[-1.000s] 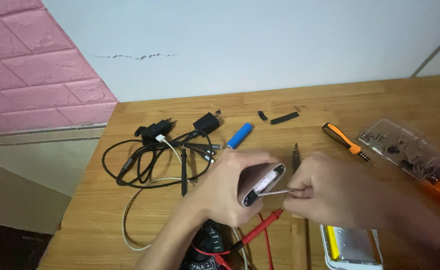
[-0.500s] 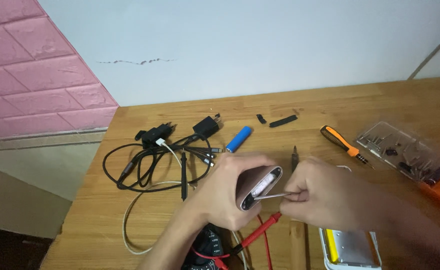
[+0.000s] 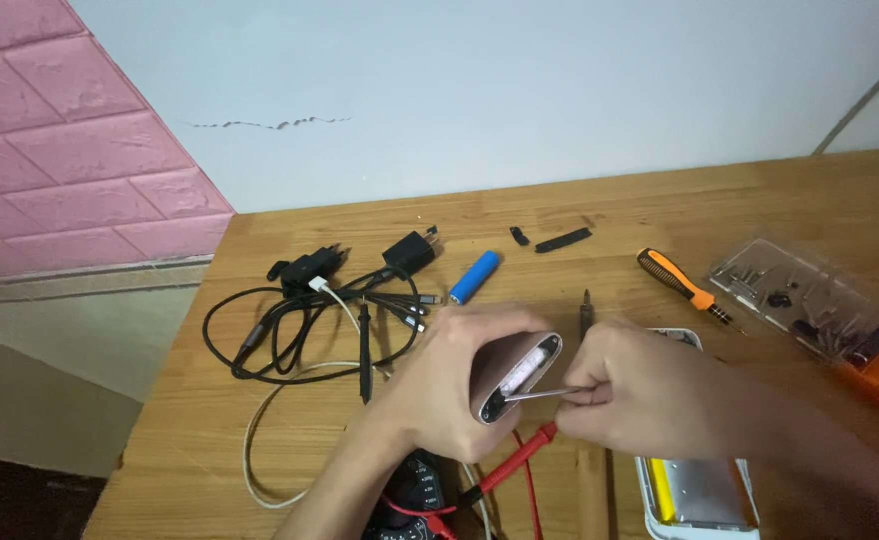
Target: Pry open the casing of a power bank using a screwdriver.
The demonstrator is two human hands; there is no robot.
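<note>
Probing an opened power bank casing (image 3: 505,375) above the wooden table (image 3: 290,470)

Left hand (image 3: 450,395) grips it, end cap already off; right hand (image 3: 640,400) pinches metal tweezers (image 3: 540,394) at its mouth; pale cell inside still unextracted.

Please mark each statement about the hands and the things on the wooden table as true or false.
1. The left hand holds an open casing. True.
2. The right hand pokes thin metal tweezers into the casing. True.
3. The blue cylindrical cell is inside the casing. False: it lies on the table.
4. The orange-handled screwdriver is in the right hand. False: it lies on the table.
</note>
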